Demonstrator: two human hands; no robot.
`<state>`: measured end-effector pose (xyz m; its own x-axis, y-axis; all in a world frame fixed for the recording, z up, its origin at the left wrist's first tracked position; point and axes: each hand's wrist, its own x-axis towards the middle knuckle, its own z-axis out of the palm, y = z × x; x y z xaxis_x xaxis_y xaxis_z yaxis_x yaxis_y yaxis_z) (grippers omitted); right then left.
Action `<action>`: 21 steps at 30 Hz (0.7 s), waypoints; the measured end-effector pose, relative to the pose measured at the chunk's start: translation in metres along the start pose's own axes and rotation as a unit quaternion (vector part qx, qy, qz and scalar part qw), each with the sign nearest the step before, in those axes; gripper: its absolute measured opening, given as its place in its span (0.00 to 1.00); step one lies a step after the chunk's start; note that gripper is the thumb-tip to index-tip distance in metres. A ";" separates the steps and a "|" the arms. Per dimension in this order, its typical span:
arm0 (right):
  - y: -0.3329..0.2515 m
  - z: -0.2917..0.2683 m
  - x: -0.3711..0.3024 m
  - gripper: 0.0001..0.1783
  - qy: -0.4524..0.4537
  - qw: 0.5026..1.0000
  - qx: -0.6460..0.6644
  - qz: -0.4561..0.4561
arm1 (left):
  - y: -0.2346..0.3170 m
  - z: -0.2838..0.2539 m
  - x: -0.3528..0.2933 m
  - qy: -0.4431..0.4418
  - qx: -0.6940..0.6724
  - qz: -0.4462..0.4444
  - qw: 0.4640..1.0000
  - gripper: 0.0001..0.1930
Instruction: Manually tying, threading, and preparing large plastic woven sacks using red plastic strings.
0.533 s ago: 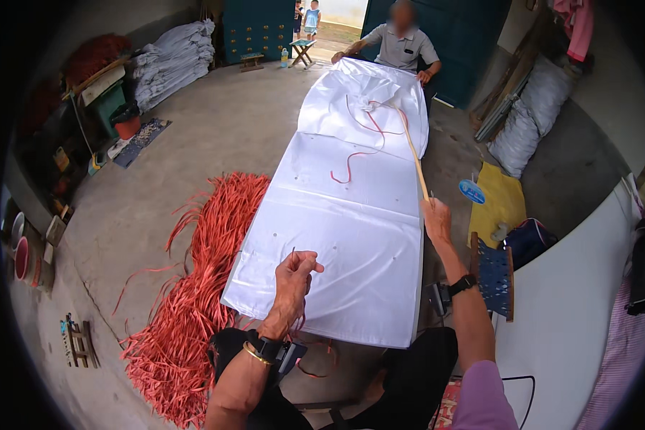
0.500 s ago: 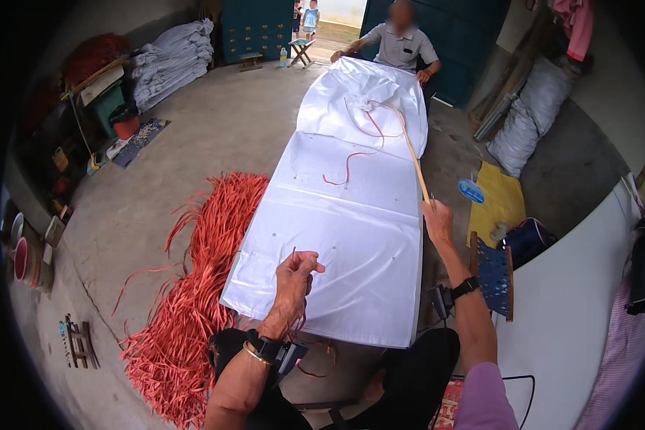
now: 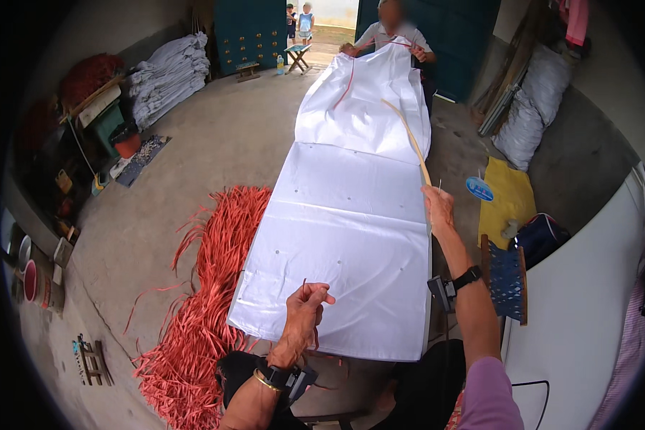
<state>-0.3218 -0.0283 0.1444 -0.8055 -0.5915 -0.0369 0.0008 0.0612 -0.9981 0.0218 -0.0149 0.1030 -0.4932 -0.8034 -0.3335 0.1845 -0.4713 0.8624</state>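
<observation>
Head view: nearest the lower edge, the left hand (image 3: 304, 304) is seen closed in a pinch around a thin red strand (image 3: 304, 287), just above the near end of a long white sheet (image 3: 344, 229). A bracelet and a small dark device are worn at that wrist. Further out and to the right, the right hand (image 3: 438, 208) is closed around the near end of a long pale stick (image 3: 408, 140), held at the sheet's right edge; a dark watch is worn on this forearm. The sheet is stretched over a long table, away from the person, and small dots are seen across its surface. The stick is laid slantwise over the sheet's far half, running toward its upper middle.

Left of the table, a heap of red strips (image 3: 208, 287) is spread on the concrete floor (image 3: 193, 158). To the right, a blue perforated crate (image 3: 507, 276) and a yellow cloth (image 3: 505, 201) are set beside a white panel (image 3: 588, 308).

At the far end, the sheet is lifted by another person (image 3: 394, 32), with a red strand (image 3: 350, 75) hanging down its raised part. Folded white sacks (image 3: 165, 75) are stacked by the left wall, and a small stool (image 3: 297, 54) is placed near the open doorway.
</observation>
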 end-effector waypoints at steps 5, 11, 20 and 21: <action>0.039 -0.065 -0.047 0.11 0.029 0.998 -0.031 -0.046 | 0.004 0.007 0.001 -0.017 0.008 -0.012 1.000 0.06; 0.087 -0.190 -0.132 0.14 0.140 0.957 -0.236 -0.093 | 0.013 -0.001 0.008 -0.002 0.019 0.019 1.000 0.07; 0.095 -0.299 -0.238 0.19 0.169 0.770 -0.609 -0.085 | 0.010 -0.004 0.021 -0.044 -0.138 -0.071 0.987 0.09; 0.073 -0.281 -0.240 0.19 0.187 0.822 -0.529 -0.102 | 0.011 -0.001 0.020 -0.061 -0.153 -0.075 0.983 0.09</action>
<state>-0.2948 0.3442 0.0939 -0.8505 -0.4006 0.3409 -0.5136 0.7722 -0.3740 0.0148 -0.0360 0.1054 -0.6299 -0.6752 -0.3840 0.3394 -0.6839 0.6458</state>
